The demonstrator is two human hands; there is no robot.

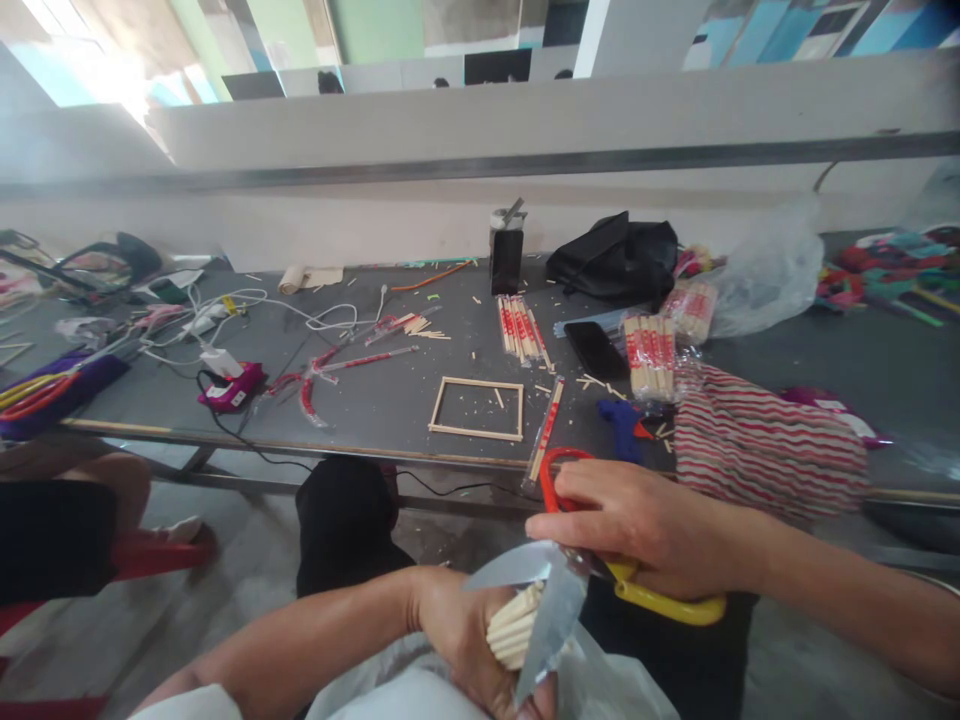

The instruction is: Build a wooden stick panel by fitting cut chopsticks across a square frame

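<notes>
My left hand [457, 625] is closed round a bundle of pale wooden chopsticks [514, 628], low in the view near my lap. My right hand [637, 520] grips a pair of scissors [667, 602] by the handles, one loop red and the other yellow. The scissor blades are spread apart and lie across the end of the bundle; whether they touch the wood I cannot tell. White plastic [600, 672] sits under my left hand on my lap. On the table ahead lies a rectangular frame of thin sticks [476, 435], beside a wrapped pair of chopsticks [549, 425].
Packs of wrapped chopsticks [649, 352], a phone [596, 348], a blue glue gun [624, 428] and striped cloth [765, 440] are on the right. White cables [262, 298] and torn wrappers [309, 385] lie left. Another person's leg [120, 490] shows far left.
</notes>
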